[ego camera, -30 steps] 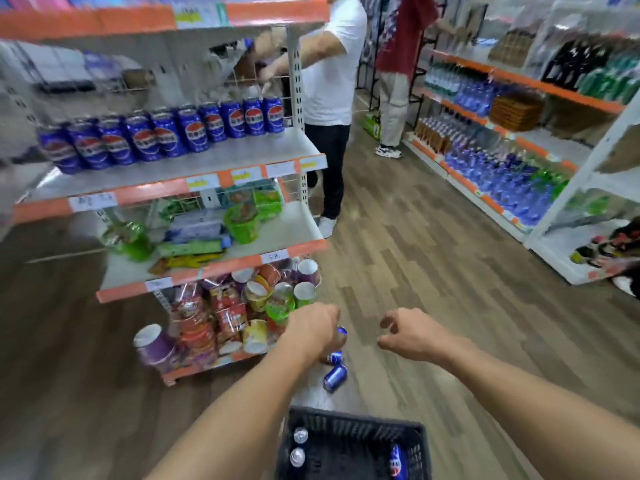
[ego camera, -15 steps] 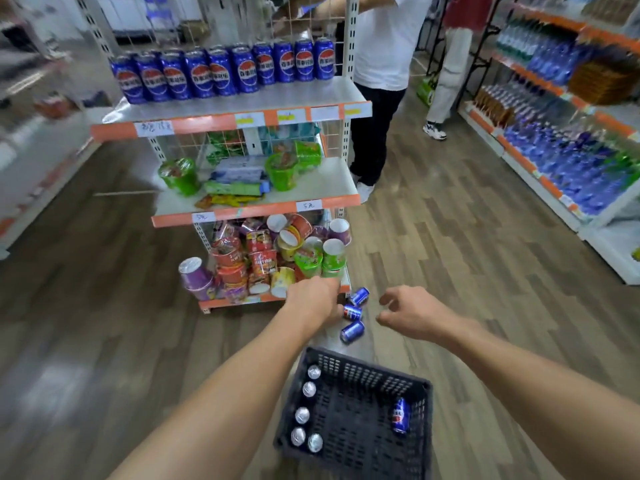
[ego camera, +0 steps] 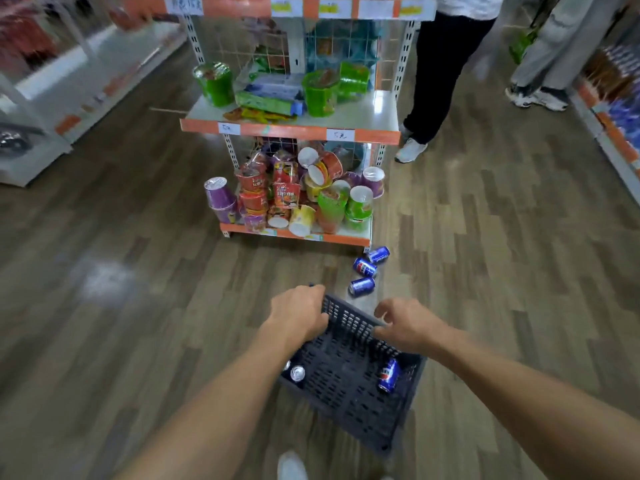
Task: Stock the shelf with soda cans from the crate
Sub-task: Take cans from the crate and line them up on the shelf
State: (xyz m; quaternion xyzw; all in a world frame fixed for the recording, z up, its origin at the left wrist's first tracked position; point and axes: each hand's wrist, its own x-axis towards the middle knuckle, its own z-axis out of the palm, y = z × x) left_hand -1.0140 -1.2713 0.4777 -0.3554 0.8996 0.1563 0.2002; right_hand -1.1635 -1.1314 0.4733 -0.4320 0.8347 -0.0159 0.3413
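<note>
A dark plastic crate (ego camera: 349, 393) stands on the wood floor in front of me. Inside it a blue soda can (ego camera: 388, 375) lies on its side at the right, and upright can tops (ego camera: 297, 373) show at the left wall. My left hand (ego camera: 299, 315) curls over the crate's far left corner. My right hand (ego camera: 405, 323) hovers at the far rim with loosely curled fingers, its thumb near the rim. Three blue cans (ego camera: 364, 268) lie on the floor just beyond the crate, by the shelf unit (ego camera: 291, 128).
The shelf's middle level holds green tubs (ego camera: 318, 93) and its bottom level piled noodle cups (ego camera: 294, 199). A person in black trousers (ego camera: 440, 74) stands at the shelf's right end, another person's legs (ego camera: 554, 50) farther right. Shelving lines both sides of the aisle.
My view has tilted down, so the shelf's row of cans left the frame. Both hands dropped from mid-air to the crate's far rim, the left one closing over its corner.
</note>
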